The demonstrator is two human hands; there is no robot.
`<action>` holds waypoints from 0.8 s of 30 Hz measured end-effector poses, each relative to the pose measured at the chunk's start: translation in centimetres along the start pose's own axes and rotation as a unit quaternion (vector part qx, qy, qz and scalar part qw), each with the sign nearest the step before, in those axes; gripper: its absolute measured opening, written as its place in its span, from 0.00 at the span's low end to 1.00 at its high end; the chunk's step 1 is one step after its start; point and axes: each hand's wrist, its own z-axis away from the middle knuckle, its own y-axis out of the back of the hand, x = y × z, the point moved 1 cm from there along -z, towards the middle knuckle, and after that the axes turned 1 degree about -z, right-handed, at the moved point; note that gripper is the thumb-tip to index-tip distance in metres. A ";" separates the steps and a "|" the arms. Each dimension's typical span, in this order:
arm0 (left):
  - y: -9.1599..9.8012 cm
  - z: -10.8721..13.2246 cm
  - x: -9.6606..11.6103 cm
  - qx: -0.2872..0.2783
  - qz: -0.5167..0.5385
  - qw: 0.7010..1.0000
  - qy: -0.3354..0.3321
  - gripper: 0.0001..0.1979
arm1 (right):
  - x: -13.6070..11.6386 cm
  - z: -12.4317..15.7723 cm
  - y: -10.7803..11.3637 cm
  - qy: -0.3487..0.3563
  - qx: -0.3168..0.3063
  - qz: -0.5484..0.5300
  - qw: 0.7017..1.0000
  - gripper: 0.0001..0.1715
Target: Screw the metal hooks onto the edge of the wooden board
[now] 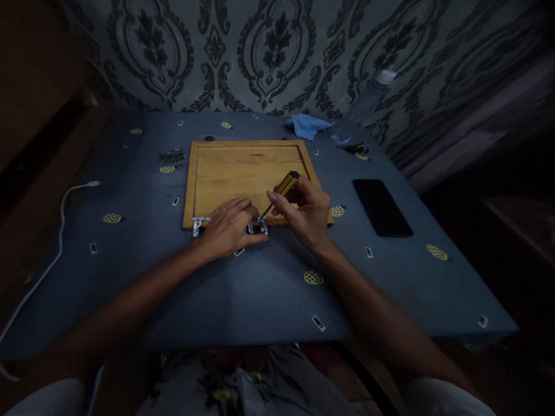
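A wooden panel (238, 173) with a raised frame lies flat on the blue table (245, 296). Metal hinges (197, 224) sit along its near edge. My left hand (229, 226) rests palm down on the near edge, fingers curled over a hinge and pressing on it. My right hand (308, 209) is closed round a yellow-and-black screwdriver (283, 188). The screwdriver slants down to the left, and its tip meets the hinge (262, 223) just right of my left fingers.
A black phone (382, 207) lies right of the panel. A blue cloth (307, 126) and a clear bottle (365, 107) stand at the back right. Small metal parts (171, 156) lie left of the panel. A white cable (59, 225) trails off the left side. Patterned wall behind.
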 end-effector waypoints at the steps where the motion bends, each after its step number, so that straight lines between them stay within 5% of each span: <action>1: 0.0 0.0 0.0 -0.002 0.000 1.000 0.001 0.21 | 0.0 0.0 0.0 0.000 -0.002 0.000 1.000 0.27; 24: -0.2 0.0 -0.1 0.012 0.011 1.000 0.003 0.21 | -0.6 -0.1 0.2 -0.021 -0.002 0.021 1.000 0.25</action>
